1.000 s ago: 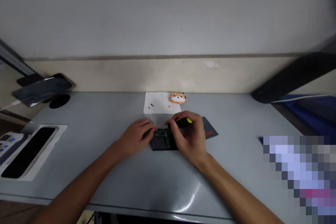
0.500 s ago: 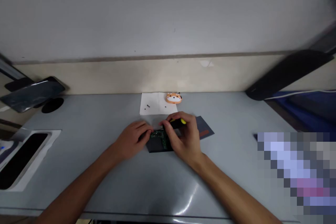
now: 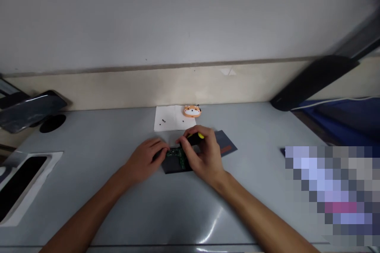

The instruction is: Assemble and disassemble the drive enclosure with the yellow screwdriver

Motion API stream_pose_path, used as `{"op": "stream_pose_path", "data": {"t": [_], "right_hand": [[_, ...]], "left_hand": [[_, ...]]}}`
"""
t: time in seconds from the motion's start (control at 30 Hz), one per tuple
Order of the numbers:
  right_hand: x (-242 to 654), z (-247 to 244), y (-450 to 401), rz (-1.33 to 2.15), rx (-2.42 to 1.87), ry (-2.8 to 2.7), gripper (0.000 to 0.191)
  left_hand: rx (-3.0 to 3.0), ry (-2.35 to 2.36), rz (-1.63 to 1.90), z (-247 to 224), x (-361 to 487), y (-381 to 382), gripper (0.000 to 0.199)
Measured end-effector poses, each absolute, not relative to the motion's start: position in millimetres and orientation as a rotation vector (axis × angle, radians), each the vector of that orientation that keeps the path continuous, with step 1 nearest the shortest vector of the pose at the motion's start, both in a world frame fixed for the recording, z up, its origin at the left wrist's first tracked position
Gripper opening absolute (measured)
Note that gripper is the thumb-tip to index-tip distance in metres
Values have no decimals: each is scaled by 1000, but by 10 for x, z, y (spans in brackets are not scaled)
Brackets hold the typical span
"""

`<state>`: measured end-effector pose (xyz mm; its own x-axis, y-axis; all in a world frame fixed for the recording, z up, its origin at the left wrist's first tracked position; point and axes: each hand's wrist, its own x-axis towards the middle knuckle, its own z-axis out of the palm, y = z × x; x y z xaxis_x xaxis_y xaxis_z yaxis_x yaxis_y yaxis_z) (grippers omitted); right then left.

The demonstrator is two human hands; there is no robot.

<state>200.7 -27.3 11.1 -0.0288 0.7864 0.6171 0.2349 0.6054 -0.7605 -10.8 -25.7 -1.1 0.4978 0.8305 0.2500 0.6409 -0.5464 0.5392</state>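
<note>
A dark, flat opened device (image 3: 173,164) with a green circuit board (image 3: 181,158) along its top and middle lies on the grey table in front of me. My left hand (image 3: 145,161) is closed at the device's left edge, thumb and fingers pinching its upper left corner. Over the right part of the device, my right hand (image 3: 206,156) wraps round a black and yellow screwdriver (image 3: 195,139). The screwdriver's tip points left toward the board, too small to make out clearly. Beyond the hands, several tiny dark screws (image 3: 163,121) rest on a white paper (image 3: 173,125).
An orange dog-faced case (image 3: 192,111) sits on the paper's right side. A dark grey panel (image 3: 226,142) with a reddish strip lies beside my right hand. At far left are a phone (image 3: 22,182) on white paper and a propped dark screen (image 3: 32,111). A black monitor-like object (image 3: 308,83) leans at right.
The whole view has shifted, so things appear slightly farther left. Both hands keep nearly the same place at the device, the screwdriver still in my right hand.
</note>
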Motion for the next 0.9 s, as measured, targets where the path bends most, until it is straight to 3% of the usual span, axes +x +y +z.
{"op": "stream_pose_path", "data": {"t": [0.9], "right_hand": [[2016,149,-260,511,-915,-1560,28]], "left_hand": [[2388,1238,692,-12,-103,-260,23]]}}
